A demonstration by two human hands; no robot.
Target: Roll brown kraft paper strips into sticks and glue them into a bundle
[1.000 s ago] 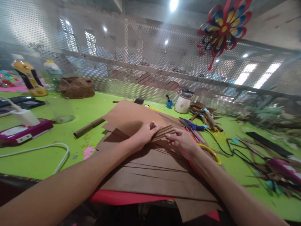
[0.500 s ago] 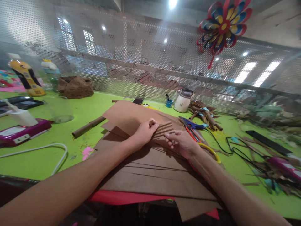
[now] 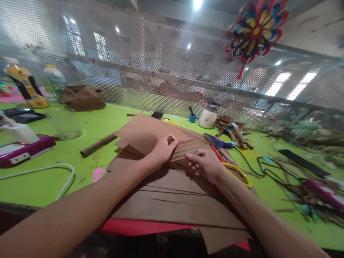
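Observation:
Between my hands is a small piece of brown paper (image 3: 184, 147) with strip-like lines across it. My left hand (image 3: 164, 148) pinches its left end between thumb and curled fingers. At the lower right edge of the piece, my right hand (image 3: 205, 163) is closed on it with thumb and forefinger. Large brown paper sheets (image 3: 166, 206) lie in a stack beneath both hands, with a few long slits or loose strips on top. A lighter brown sheet (image 3: 139, 130) curves up behind my left hand.
Right of the stack lie a blue-handled tool (image 3: 221, 141) with a black cord, and a yellow handle (image 3: 240, 173). A white jar (image 3: 208, 116) stands behind. A brown paper roll (image 3: 98, 143) and a purple power strip (image 3: 27, 150) are to the left. Paper scraps (image 3: 317, 195) litter the right side.
The strips on the small piece now lie closer together, with the dark gaps between them narrowed. Both hands keep their hold, and the view has shifted slightly.

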